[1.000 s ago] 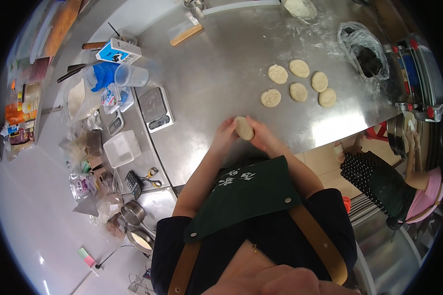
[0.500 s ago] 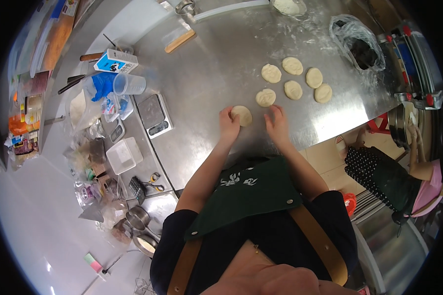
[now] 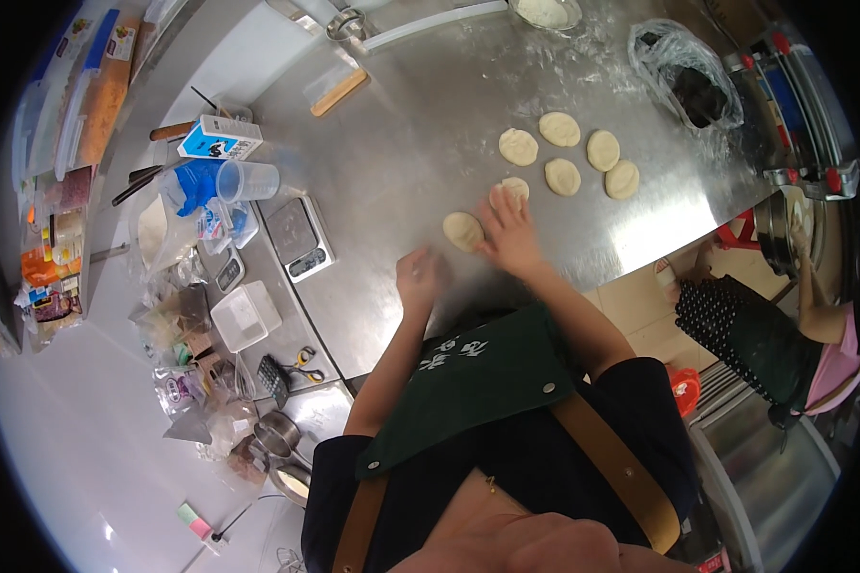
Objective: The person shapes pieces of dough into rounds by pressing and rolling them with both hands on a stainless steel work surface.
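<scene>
A flattened round of pale dough (image 3: 463, 232) lies on the steel worktop, nearest to me. My right hand (image 3: 513, 239) is open beside it, the thumb close to its right edge. The fingertips of that hand reach over a second dough round (image 3: 514, 183) and partly cover it. Lower left of the nearest round, my left hand (image 3: 419, 278) is off the dough. Its fingers are smeared by motion, so I cannot see how far they are closed. Several more dough rounds, such as one dough disc (image 3: 563, 177), lie farther right.
A wooden-handled scraper (image 3: 339, 93) lies at the back. On the left stand a kitchen scale (image 3: 299, 237), a clear measuring cup (image 3: 248, 180) and a milk carton (image 3: 222, 138). A plastic bag with dark contents (image 3: 693, 86) sits far right. A co-worker (image 3: 784, 334) stands beyond the table's right edge.
My left hand has let go of the nearest dough round and drawn back toward me. My right hand has moved left, up to that round and over the one behind it.
</scene>
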Demonstrator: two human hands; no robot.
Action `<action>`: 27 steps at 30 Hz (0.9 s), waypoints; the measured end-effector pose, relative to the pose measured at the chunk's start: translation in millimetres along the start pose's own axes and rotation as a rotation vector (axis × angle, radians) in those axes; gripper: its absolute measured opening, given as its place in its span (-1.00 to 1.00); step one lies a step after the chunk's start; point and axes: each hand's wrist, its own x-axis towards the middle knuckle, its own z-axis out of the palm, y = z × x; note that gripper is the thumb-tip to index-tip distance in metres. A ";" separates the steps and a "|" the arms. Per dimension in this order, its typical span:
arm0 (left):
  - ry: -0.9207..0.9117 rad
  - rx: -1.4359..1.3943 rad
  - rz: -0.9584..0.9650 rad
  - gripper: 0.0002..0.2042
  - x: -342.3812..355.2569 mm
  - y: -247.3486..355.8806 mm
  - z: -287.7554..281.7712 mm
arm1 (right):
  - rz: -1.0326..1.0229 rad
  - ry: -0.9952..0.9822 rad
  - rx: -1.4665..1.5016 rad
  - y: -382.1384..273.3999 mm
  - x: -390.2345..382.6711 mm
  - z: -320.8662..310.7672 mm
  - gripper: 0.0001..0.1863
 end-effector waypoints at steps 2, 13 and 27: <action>0.035 0.037 0.053 -0.70 1.8 -36.3 -15.8 | 0.050 0.075 0.017 4.9 12.5 -15.7 -0.23; -0.066 0.068 0.011 -0.77 -8.5 -56.7 -8.9 | 0.303 0.232 -0.144 56.9 45.6 -17.8 -0.31; 0.052 -0.106 0.123 -0.75 66.0 -43.2 19.4 | 0.182 -0.018 0.331 -19.9 6.5 -25.5 -0.48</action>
